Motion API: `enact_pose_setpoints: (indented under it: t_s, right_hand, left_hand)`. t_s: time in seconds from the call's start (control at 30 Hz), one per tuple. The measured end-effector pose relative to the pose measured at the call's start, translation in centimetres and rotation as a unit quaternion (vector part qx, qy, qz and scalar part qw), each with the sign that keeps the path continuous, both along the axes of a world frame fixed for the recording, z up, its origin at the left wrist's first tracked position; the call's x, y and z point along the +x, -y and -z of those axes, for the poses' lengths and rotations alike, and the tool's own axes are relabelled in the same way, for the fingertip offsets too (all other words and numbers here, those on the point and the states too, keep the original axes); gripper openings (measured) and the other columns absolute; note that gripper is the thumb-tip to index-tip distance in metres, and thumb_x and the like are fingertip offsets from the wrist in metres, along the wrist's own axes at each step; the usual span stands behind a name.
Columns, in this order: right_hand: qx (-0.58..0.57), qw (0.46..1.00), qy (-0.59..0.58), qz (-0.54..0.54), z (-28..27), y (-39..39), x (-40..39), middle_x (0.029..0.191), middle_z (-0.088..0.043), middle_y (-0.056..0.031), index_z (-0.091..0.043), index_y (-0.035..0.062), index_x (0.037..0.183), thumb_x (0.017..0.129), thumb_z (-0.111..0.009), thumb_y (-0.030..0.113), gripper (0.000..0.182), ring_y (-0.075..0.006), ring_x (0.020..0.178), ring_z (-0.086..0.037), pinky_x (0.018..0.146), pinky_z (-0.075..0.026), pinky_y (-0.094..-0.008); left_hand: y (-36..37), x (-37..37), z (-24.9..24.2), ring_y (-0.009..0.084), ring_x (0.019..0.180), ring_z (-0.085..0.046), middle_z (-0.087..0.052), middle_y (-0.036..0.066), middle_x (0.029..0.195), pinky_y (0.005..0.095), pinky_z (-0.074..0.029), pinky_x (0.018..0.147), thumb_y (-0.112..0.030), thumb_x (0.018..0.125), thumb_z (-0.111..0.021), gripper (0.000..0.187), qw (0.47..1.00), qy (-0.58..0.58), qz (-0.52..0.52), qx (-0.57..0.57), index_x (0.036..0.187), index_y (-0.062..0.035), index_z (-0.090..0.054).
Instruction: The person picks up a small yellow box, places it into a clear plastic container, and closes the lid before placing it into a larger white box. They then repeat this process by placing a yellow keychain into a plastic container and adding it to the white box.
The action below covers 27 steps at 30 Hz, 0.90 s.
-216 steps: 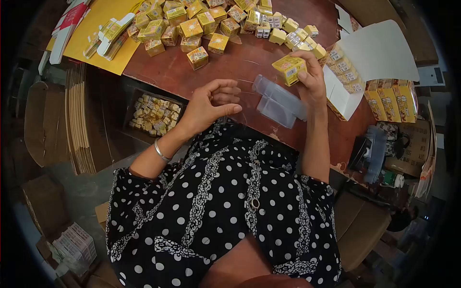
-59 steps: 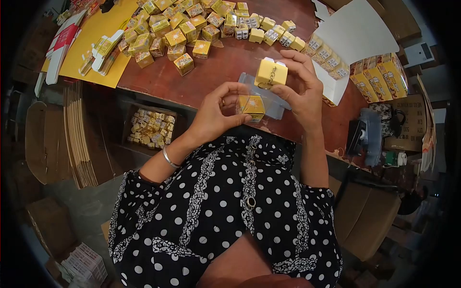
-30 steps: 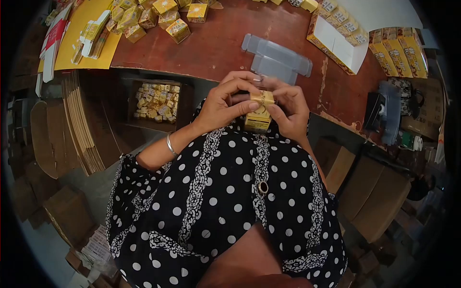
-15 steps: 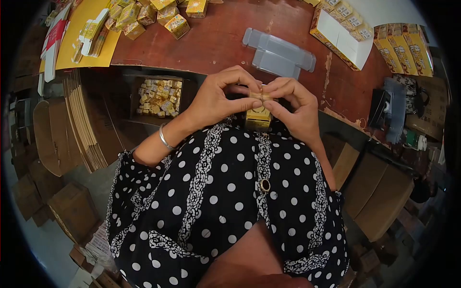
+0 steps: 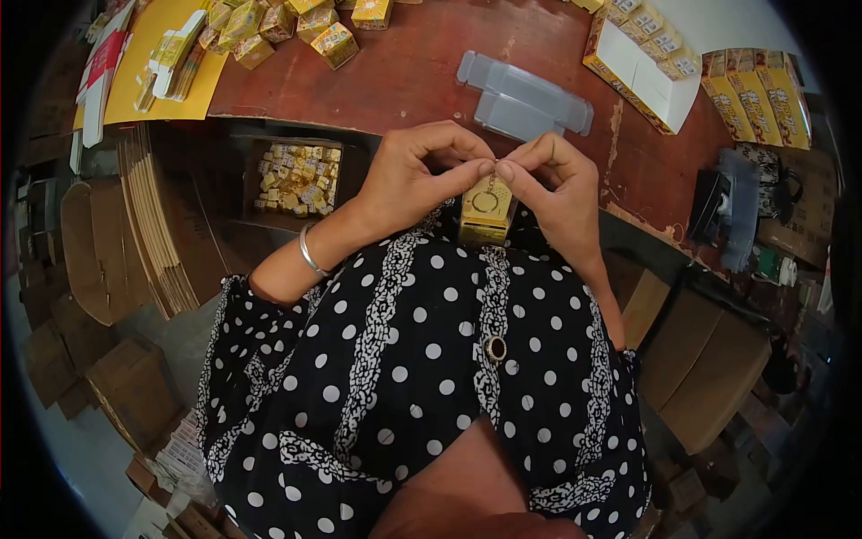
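Note:
A small yellow box (image 5: 485, 226) is held close against the front of the polka-dot top. On its upper face lies a key ring (image 5: 486, 202), with a short chain running up to my fingertips. My left hand (image 5: 422, 175) pinches at the end of this chain with thumb and forefinger. Opposite it, tip to tip, my right hand (image 5: 558, 184) is closed in a pinch at the same spot. The tiny part between the fingertips is mostly hidden.
A flat clear plastic case (image 5: 525, 97) lies on the red table (image 5: 395, 90). Yellow boxes (image 5: 336, 45) are heaped at the back left. An open display tray (image 5: 642, 76) stands back right, near upright packs (image 5: 754, 97). Below the edge, a carton holds small cubes (image 5: 296, 180).
My fingertips have shifted slightly up and away from the box, uncovering its top face and the key ring. Both hands remain pinched close together.

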State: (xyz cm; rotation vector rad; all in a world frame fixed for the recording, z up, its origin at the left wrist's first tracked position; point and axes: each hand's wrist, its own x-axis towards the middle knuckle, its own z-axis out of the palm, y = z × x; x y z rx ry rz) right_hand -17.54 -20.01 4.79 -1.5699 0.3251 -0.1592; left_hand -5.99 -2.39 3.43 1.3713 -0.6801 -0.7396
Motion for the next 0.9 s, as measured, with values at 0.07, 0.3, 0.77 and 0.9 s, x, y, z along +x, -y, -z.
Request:
enact_pose_setpoints:
  t_s: [0.07,0.3,0.77,0.9]
  right_hand:
    - [-0.004,1.0,0.022,-0.001,0.2,0.0,0.0,0.088,-0.071,-0.0069,-0.064,-0.0021,0.083,0.09,-0.075,0.004,0.014,-0.0097,0.083,-0.065,0.077,-0.053,-0.0248]
    - [-0.031,0.997,0.068,-0.014,3.0,0.3,-1.0,0.094,-0.072,-0.0079,-0.067,-0.0009,0.086,0.089,-0.075,0.003,0.009,-0.0144,0.09,-0.065,0.082,-0.052,-0.0282]
    - [-0.111,0.958,0.157,0.212,1.7,5.1,-6.7,0.124,-0.065,-0.0123,-0.064,-0.0025,0.118,0.099,-0.062,0.009,0.022,-0.0185,0.107,-0.064,0.088,-0.055,-0.0301]
    - [-0.168,0.778,0.101,0.596,1.1,18.4,-15.4,0.098,-0.071,-0.0034,-0.07,0.0019,0.107,0.1,-0.065,0.018,0.019,-0.009,0.077,-0.062,0.065,-0.051,-0.0244]
  left_hand:
    - [0.0,0.0,0.1,0.0101,0.087,-0.069,-0.07,0.004,0.094,0.0237,-0.056,0.078,-0.004,0.093,-0.072,0.008,1.0,0.016,-0.001,-0.001,0.097,0.0027,-0.073]
    - [-0.5,0.1,1.3,0.0114,0.089,-0.069,-0.07,0.006,0.099,0.0244,-0.056,0.079,-0.003,0.091,-0.073,0.008,0.997,0.07,0.021,-0.031,0.096,0.0021,-0.074]
    - [1.8,-1.3,3.1,0.0248,0.127,-0.058,-0.049,0.015,0.145,0.0346,-0.051,0.104,0.009,0.092,-0.066,0.034,0.981,-0.12,0.097,-0.121,0.125,0.0005,-0.061]
    - [3.6,-0.2,1.6,0.0267,0.127,-0.057,-0.048,0.018,0.147,0.0378,-0.051,0.104,0.009,0.091,-0.066,0.03,0.984,-0.085,0.087,-0.129,0.119,0.0008,-0.06]
